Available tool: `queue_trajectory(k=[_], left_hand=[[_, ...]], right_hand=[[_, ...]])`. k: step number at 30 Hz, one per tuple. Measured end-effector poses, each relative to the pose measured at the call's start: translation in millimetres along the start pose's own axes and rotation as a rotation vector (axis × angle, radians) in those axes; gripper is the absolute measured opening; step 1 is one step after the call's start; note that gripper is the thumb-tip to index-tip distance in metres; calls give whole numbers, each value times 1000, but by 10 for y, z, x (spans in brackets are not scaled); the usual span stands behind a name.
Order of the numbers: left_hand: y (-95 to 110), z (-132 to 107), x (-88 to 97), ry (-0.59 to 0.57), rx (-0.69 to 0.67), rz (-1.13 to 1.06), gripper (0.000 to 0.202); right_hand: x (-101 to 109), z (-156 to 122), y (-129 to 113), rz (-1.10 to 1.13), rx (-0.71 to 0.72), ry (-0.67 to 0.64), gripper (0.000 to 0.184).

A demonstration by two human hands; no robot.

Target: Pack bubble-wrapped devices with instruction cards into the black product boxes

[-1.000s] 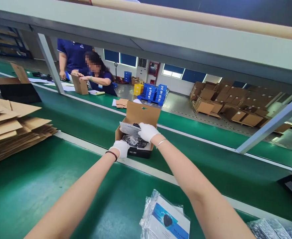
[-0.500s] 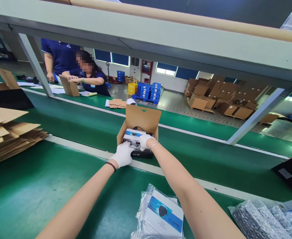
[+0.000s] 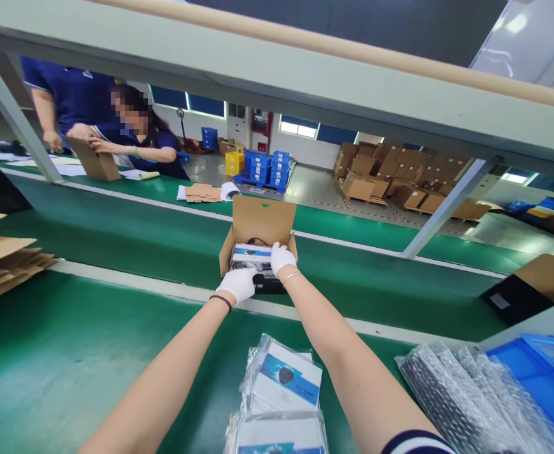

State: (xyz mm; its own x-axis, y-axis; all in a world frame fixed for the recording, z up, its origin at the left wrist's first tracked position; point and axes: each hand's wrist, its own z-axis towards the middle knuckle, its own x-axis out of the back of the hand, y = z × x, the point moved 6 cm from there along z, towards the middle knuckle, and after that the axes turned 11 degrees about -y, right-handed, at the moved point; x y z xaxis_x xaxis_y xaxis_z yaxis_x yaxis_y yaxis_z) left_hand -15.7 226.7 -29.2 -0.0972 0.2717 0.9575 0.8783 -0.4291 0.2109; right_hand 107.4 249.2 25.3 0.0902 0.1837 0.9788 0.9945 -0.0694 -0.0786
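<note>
We record one open carton point(image 3: 263, 221), brown inside, black in front, its lid upright, on the green work surface point(image 3: 173, 236). Item within: one blue-and-white booklet point(image 3: 253, 253), lying beyond the left hand point(image 3: 239, 285) and immediately left of the right hand point(image 3: 283, 258). Left hand: white-gloved, at the carton's near left edge; we cannot tell whether it grips. Right hand: white-gloved, fingers at the booklet's right end, grasp likewise unclear to us. Nearer: bagged booklets point(image 3: 286, 379), stacked; to their right, bubble-wrapped packets point(image 3: 461, 391) beside a blue bin point(image 3: 532, 378).
</note>
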Motion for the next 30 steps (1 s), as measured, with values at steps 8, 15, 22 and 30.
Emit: queue_trajectory(k=[8,15,22,30], left_hand=[[285,-338,81,250,-264,-126,51],[619,-968,90,284,-381,-345,30],[894,-1056,-536,-114,-381,-251,31],[1155,-1009,-773,-306,-411,-351,22]], right_hand=[[-744,-1386,398,19,188,-145,58],[-1526,-1996,1096,467,-79,-346,66],[-1420,-2130,1194,444,-155,-150,49],[-1484,-2142,1086,712,-69,-121,17]])
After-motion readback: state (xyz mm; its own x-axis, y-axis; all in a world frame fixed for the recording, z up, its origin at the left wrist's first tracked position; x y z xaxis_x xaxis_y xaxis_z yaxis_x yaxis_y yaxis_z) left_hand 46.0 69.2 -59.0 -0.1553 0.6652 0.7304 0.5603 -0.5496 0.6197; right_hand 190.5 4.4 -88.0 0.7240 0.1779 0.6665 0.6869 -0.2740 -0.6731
